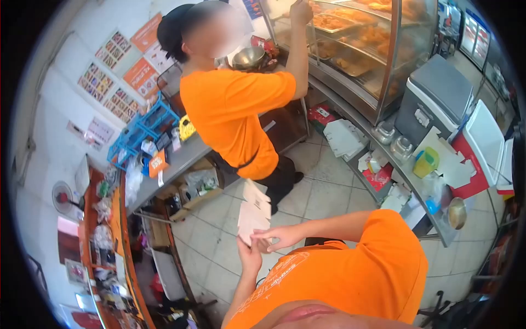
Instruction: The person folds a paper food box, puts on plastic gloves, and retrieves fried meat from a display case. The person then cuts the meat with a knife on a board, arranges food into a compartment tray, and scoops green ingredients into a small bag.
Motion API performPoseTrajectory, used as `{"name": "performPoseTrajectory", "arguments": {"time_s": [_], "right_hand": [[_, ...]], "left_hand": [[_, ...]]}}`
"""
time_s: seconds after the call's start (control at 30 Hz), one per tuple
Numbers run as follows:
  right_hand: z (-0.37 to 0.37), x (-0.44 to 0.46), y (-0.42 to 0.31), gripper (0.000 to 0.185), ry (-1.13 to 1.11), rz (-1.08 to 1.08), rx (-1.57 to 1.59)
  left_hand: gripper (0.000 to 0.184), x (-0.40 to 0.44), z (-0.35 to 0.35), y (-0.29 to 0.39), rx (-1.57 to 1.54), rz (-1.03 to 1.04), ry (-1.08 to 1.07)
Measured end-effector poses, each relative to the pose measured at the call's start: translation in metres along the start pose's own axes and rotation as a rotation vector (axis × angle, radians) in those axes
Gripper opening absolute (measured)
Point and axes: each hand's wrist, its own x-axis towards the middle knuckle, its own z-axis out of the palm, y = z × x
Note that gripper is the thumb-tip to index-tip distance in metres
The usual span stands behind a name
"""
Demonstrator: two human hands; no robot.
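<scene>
Cardboard piece (253,215) in two hands, co-worker (230,109) at glass cabinet (390,60)

Person in orange shirt (339,274) stands near me and looks down at the cardboard piece. It is pale, with flaps and cut edges, and it is in front of the person's body, above the tiled floor (323,181), between this person and the co-worker.

The left hand (249,255) has its grip closed on the near end, pinching it between thumb and fingers. The right hand (280,238) comes from the other side, and its fingers reach the same end, just beside the left hand. Its thumb stands apart; whether the right grip pinches the piece or only touches it, I cannot tell.

The co-worker, also in orange and with a black cap (171,30), has one arm raised to the frame of the glass cabinet. Behind the glass, golden-brown food (364,35) lies on several levels. Near the co-worker is a metal bowl (249,57).

On the left side, a grey worktop (164,185) carries a blue basket (139,134) and an orange box (157,163). On the right side, another worktop carries a grey cool box (441,90), two metal kettles (401,148) and a yellow-green jug (426,163). Near its inner edge lies a stack of white cardboard (345,138). Posters (143,74) hang on the wall.
</scene>
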Motion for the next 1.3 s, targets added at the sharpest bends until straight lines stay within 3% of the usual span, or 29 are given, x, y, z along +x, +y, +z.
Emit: {"name": "performPoseTrajectory", "arguments": {"time_s": [0.07,0.1,0.17,0.2,0.23,0.37,0.43,0.47,0.53,0.57,0.63,0.67,0.73,0.77,0.93,1.03,1.17,1.23,1.3], "right_hand": [[-0.016,0.037,0.008,0.054,-0.147,0.208,0.200],[-0.005,0.015,0.020,0.054,-0.133,0.311,0.297],[-0.042,0.065,0.045,0.039,0.070,0.053,-0.214],[-0.065,0.100,0.031,0.032,0.336,-0.032,-0.375],[-0.081,0.120,0.026,0.031,0.459,0.006,-0.347],[-0.095,0.186,0.055,0.058,0.571,0.333,-0.416],[-0.086,0.221,0.072,0.070,0.275,0.449,-0.251],[-0.056,0.235,0.116,0.071,0.294,0.172,-0.136],[-0.061,0.262,0.078,0.068,-0.069,0.651,0.661],[-0.029,0.280,0.116,0.060,-0.073,0.640,0.676],[-0.006,0.309,0.157,0.055,-0.130,0.438,0.201],[0.011,0.321,0.179,0.055,-0.104,0.444,0.196],[0.039,0.344,0.202,0.056,0.084,0.532,0.507],[0.045,0.345,0.206,0.056,0.076,0.562,0.523],[0.030,0.360,0.171,0.055,-0.041,0.616,0.372],[0.024,0.373,0.148,0.055,-0.046,0.630,0.345],[0.013,0.373,0.122,0.052,0.005,0.608,0.555],[0.011,0.348,0.138,0.048,0.177,0.695,1.069],[-0.001,0.325,0.135,0.040,0.322,0.943,1.072]], "left_hand": [[0.043,0.031,-0.035,-0.022,-0.072,0.021,0.052],[0.043,0.008,-0.026,-0.024,-0.096,-0.105,-0.010],[0.049,0.043,-0.059,0.001,-0.437,-0.336,0.172],[0.051,0.065,-0.095,-0.004,-0.515,-0.311,0.230],[0.053,0.076,-0.125,-0.011,-0.604,-0.314,0.272],[0.059,0.094,-0.215,0.002,-0.661,-0.348,0.549],[0.064,0.102,-0.275,-0.043,-0.806,-0.284,0.442],[0.066,0.112,-0.295,-0.061,-0.778,-0.298,0.436],[0.068,0.133,-0.337,-0.092,-0.727,-0.367,0.377],[0.068,0.145,-0.351,-0.111,-0.728,-0.375,0.355],[0.068,0.177,-0.366,-0.115,-0.741,-0.459,0.219],[0.061,0.191,-0.376,-0.125,-0.762,-0.444,0.154],[0.058,0.223,-0.407,-0.162,-0.659,-0.524,0.086],[0.057,0.237,-0.427,-0.189,-0.576,-0.577,0.063],[0.051,0.265,-0.544,-0.357,0.108,-0.912,-0.142],[0.048,0.266,-0.601,-0.460,0.587,-1.076,-0.487],[0.046,0.253,-0.536,-0.474,0.634,-1.029,-0.480],[0.045,0.263,-0.497,-0.470,0.582,-0.940,-0.469],[0.044,0.274,-0.460,-0.452,0.520,-0.847,-0.454]]}}
